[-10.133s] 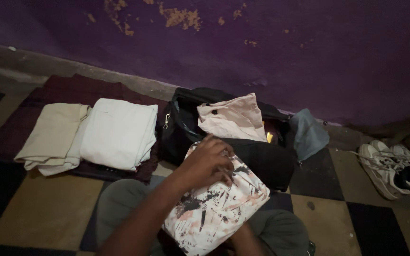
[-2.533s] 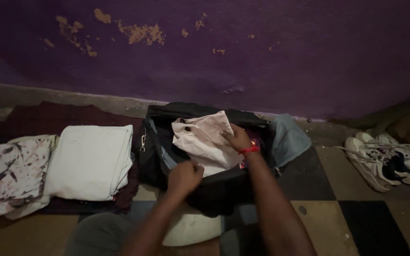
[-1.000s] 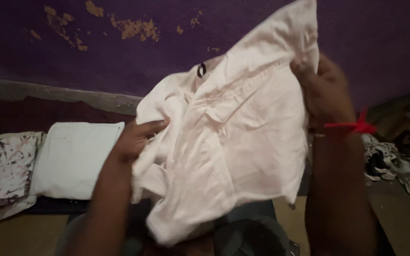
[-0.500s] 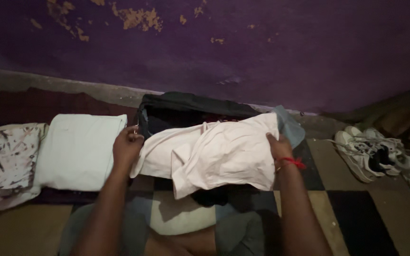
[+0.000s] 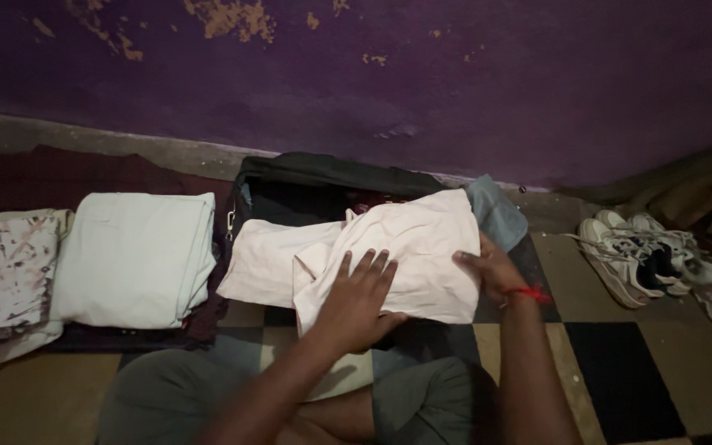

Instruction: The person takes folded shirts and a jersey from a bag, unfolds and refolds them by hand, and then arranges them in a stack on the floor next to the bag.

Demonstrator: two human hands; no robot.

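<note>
A pale pink garment [image 5: 389, 247] lies spread across the front of an open black bag [image 5: 323, 185]. My left hand [image 5: 360, 297] rests flat on the garment's lower middle, fingers apart. My right hand [image 5: 492, 272], with a red thread at the wrist, holds the garment's right edge. My knees in grey-green trousers [image 5: 422, 404] are at the bottom of the view.
A folded white cloth [image 5: 138, 255] and a pink-and-black patterned cloth [image 5: 2, 272] lie on a dark maroon mat [image 5: 67, 173] at the left. A grey-blue cloth [image 5: 496, 210] sits by the bag's right end. White sneakers [image 5: 644, 264] stand at the right. A purple wall is behind.
The pink garment came out of the bag, was held up, then laid over the bag's front. My left hand moved from its left edge onto its middle.
</note>
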